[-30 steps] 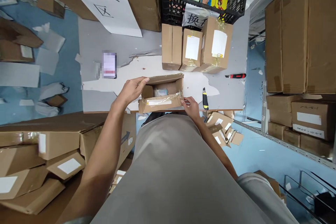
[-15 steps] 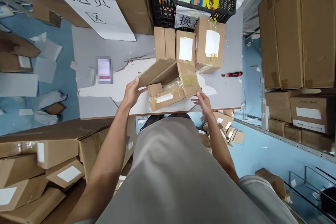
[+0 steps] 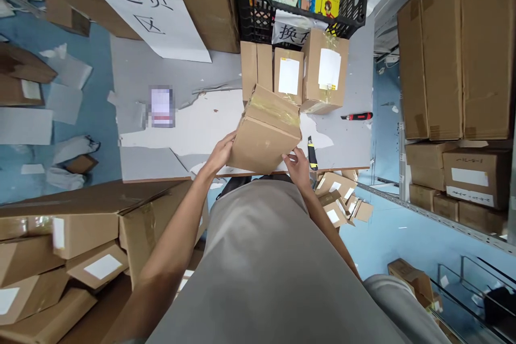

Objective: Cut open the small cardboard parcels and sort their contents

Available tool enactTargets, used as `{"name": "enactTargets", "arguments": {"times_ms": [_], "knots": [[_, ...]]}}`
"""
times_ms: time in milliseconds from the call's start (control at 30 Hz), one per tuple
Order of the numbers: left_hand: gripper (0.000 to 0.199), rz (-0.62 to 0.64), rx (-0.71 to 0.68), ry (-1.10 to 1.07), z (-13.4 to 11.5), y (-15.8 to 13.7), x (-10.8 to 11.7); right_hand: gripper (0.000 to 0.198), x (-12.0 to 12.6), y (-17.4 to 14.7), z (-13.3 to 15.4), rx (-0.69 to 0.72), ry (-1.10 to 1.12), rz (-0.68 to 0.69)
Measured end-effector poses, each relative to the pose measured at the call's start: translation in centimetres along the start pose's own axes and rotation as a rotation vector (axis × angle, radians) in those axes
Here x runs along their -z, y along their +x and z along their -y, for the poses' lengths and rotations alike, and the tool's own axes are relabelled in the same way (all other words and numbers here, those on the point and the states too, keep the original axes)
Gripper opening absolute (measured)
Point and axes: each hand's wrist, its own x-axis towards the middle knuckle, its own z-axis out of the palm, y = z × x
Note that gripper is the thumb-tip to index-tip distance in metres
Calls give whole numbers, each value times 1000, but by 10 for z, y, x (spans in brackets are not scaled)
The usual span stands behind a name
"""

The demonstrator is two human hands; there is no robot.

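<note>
A cardboard box (image 3: 266, 137) is tilted above the near edge of the table, a plain face and a strip of shiny tape towards me. My left hand (image 3: 221, 155) grips its left edge, fingertips partly behind it. At the lower right corner, my right hand (image 3: 297, 166) pinches the cardboard. Just right of that hand lies a yellow and black utility knife (image 3: 312, 153). Farther right is a red and black utility knife (image 3: 359, 116). Behind the held box stand a plain box (image 3: 257, 64), a small labelled box (image 3: 288, 74) and a larger labelled box (image 3: 325, 70).
A black crate (image 3: 258, 16) with booklets stands at the back, next to a big carton (image 3: 205, 8) bearing a paper sign (image 3: 141, 5). Torn white paper (image 3: 205, 118) covers part of the table (image 3: 153, 164). Boxes fill a carton (image 3: 155, 220) at lower left and a rack at right.
The box has been turned over: its open side faced me before, now a closed face does. My right hand has moved left with its corner, and the yellow and black knife has come into view.
</note>
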Motion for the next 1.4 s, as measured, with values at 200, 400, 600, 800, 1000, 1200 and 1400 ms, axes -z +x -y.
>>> {"name": "enactTargets", "arguments": {"times_ms": [200,400,600,800,1000,1200,1400], "knots": [[68,-96,-92,-130,0,-9,-32,42,23,7,5,140,-28,-38],[64,-156,-15,-184,9,-8,-44,55,50,8,-9,21,-12,-42],[46,-181,-153,-90,-17,-17,-41,65,47,28,6,30,-8,-189],[92,-66,-223,-28,-41,-10,-31,58,37,45,20,118,-110,-178],[89,-20,-228,8,-37,-6,-16,61,53,51,-12,109,-90,-207],[64,-43,-188,-30,-40,-9,-11,68,77,61,-79,-465,-624,-249],[63,-47,-213,37,-44,-7,-6,64,69,48,-100,-538,-731,-180]]}}
